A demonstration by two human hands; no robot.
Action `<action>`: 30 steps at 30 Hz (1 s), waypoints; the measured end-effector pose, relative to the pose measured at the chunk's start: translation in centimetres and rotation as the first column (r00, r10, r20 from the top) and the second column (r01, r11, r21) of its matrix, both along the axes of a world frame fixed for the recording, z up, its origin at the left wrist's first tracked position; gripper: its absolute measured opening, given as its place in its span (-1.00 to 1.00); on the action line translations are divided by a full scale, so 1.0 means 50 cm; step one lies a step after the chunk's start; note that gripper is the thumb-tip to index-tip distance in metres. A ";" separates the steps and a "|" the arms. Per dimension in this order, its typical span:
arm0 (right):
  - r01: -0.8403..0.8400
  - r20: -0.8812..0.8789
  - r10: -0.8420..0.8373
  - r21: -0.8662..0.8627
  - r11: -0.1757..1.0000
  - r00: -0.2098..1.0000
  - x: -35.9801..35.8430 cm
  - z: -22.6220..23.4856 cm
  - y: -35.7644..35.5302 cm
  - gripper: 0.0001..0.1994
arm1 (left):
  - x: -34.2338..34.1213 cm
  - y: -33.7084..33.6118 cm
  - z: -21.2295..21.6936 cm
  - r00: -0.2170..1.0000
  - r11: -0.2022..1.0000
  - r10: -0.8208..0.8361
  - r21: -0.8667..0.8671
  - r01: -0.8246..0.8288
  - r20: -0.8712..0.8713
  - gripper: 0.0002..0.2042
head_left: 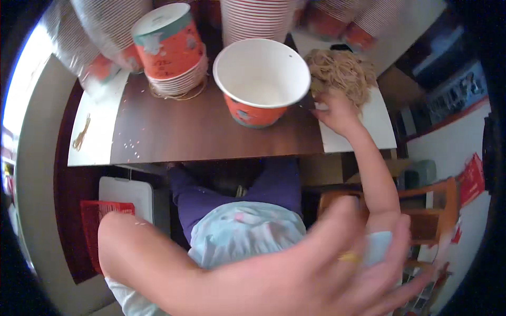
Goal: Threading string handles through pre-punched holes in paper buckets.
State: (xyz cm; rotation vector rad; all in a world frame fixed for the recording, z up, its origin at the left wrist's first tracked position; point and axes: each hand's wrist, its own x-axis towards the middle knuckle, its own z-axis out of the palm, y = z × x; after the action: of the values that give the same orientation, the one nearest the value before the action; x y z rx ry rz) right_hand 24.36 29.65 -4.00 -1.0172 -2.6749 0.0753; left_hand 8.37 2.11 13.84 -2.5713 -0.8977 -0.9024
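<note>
My right hand (341, 111) rests against the near edge of a heap of tan rubber bands (350, 76), fingers curled in at the bands. How many bands the fingers hold is hidden. Close to the camera, my left hand (337, 258) is raised and blurred by motion. Its fingers are spread, a yellow ring shows on one, and nothing is in it. Between the heap and a banded stack stands a large white-lined paper bucket (258, 113), orange outside and upright with its mouth up. The inside that shows is bare white.
At the left, an upside-down stack of orange and green paper buckets (171, 52) has rubber bands around its lower rims. Tall bucket stacks (258, 21) line the back of the brown-and-white table (174, 137). Loose bands (81, 134) lie at the left. A wooden chair (429, 210) stands right.
</note>
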 end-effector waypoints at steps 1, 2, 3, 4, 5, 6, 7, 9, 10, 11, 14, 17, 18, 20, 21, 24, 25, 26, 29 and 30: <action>-0.015 0.048 0.013 0.041 0.999 0.999 -0.004 -0.009 -0.003 -0.81 | -0.010 -0.008 -0.008 0.992 0.988 0.123 0.092 -0.121 -0.009 -0.48; -0.002 0.045 0.000 0.040 0.999 0.999 -0.001 -0.026 -0.001 -0.81 | -0.022 -0.042 -0.021 0.978 0.993 0.121 0.028 -0.118 -0.167 -0.49; -0.012 0.120 0.001 0.096 0.995 0.993 0.024 -0.050 0.012 -0.82 | -0.037 -0.049 -0.048 0.947 0.997 0.064 -0.027 -0.076 -0.316 -0.49; -0.112 0.179 0.084 0.155 0.981 0.980 -0.001 -0.044 0.012 -0.84 | -0.029 -0.063 -0.063 0.980 0.999 0.034 0.048 -0.025 -0.197 -0.62; -0.146 0.132 0.120 0.205 0.968 0.984 -0.002 -0.046 0.008 -0.87 | -0.026 -0.053 -0.102 0.997 0.991 -0.050 0.125 0.058 -0.067 -0.72; -0.133 0.132 0.106 0.213 0.968 0.986 0.002 -0.043 0.003 -0.87 | -0.023 -0.058 -0.130 1.000 0.996 0.002 -0.089 -0.002 0.003 -0.69; -0.197 0.122 0.175 0.195 0.961 0.977 0.002 -0.040 -0.008 -0.85 | -0.021 -0.061 -0.158 0.995 0.951 0.077 -0.304 -0.056 0.057 -0.64; -0.305 0.008 0.308 0.178 0.936 0.951 -0.006 -0.014 -0.046 -0.88 | -0.026 0.004 -0.248 0.903 0.879 0.235 -0.476 -0.040 0.359 -0.69; -0.309 0.007 0.313 0.185 0.933 0.950 -0.009 -0.004 -0.066 -0.88 | -0.029 0.041 -0.283 0.850 0.833 0.352 -0.546 -0.093 0.392 -0.73; -0.359 -0.124 0.383 0.177 0.916 0.916 -0.010 0.007 -0.090 -0.90 | -0.026 0.072 -0.310 0.782 0.777 0.464 -0.616 -0.134 0.415 -0.78; -0.433 -0.385 0.465 0.173 0.885 0.797 -0.015 0.008 -0.145 -0.86 | -0.001 0.139 -0.359 0.406 0.450 0.730 -0.834 0.320 0.550 -0.77; -0.465 -0.415 0.495 0.179 0.867 0.763 -0.015 0.012 -0.171 -0.80 | 0.005 0.170 -0.370 0.242 0.392 0.769 -0.735 0.554 0.592 -0.75; -0.462 -0.435 0.498 0.194 0.865 0.750 -0.015 0.010 -0.177 -0.79 | 0.002 0.174 -0.375 0.245 0.396 0.760 -0.729 0.559 0.601 -0.76; -0.471 -0.417 0.508 0.197 0.860 0.753 -0.015 -0.002 -0.176 -0.78 | -0.002 0.179 -0.376 0.250 0.403 0.748 -0.720 0.565 0.614 -0.77; -0.481 -0.524 0.447 0.078 0.873 0.726 -0.017 -0.013 -0.178 -0.78 | -0.005 0.178 -0.374 0.209 0.438 0.750 -0.707 0.555 0.628 -0.79; -0.492 -0.544 0.392 -0.044 0.870 0.742 -0.019 -0.015 -0.178 -0.78 | -0.021 0.160 -0.355 0.180 0.556 0.714 -0.704 0.441 0.677 -0.83; -0.481 -0.466 0.407 -0.047 0.875 0.786 -0.017 -0.013 -0.175 -0.78 | -0.028 0.148 -0.340 0.201 0.629 0.678 -0.700 0.338 0.707 -0.85; -0.432 -0.375 0.452 0.142 0.891 0.809 -0.010 -0.027 -0.147 -0.75 | -0.034 0.127 -0.308 0.247 0.700 0.646 -0.689 0.187 0.723 -0.87; 0.019 -0.043 -0.014 0.129 0.991 0.999 0.071 -0.044 -0.016 -0.72 | -0.059 0.058 -0.217 0.209 0.802 0.597 -0.582 -0.135 0.774 -0.94; 0.241 0.077 -0.250 0.111 0.964 0.965 0.074 -0.009 -0.002 -0.70 | -0.077 0.037 -0.216 0.167 0.836 0.545 -0.520 -0.175 0.822 -0.96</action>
State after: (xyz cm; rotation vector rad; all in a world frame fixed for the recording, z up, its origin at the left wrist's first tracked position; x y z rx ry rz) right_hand 28.07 29.54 -4.46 -1.3393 -2.5764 -0.1581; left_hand 4.52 3.97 3.04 -1.4724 -1.9970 -2.3763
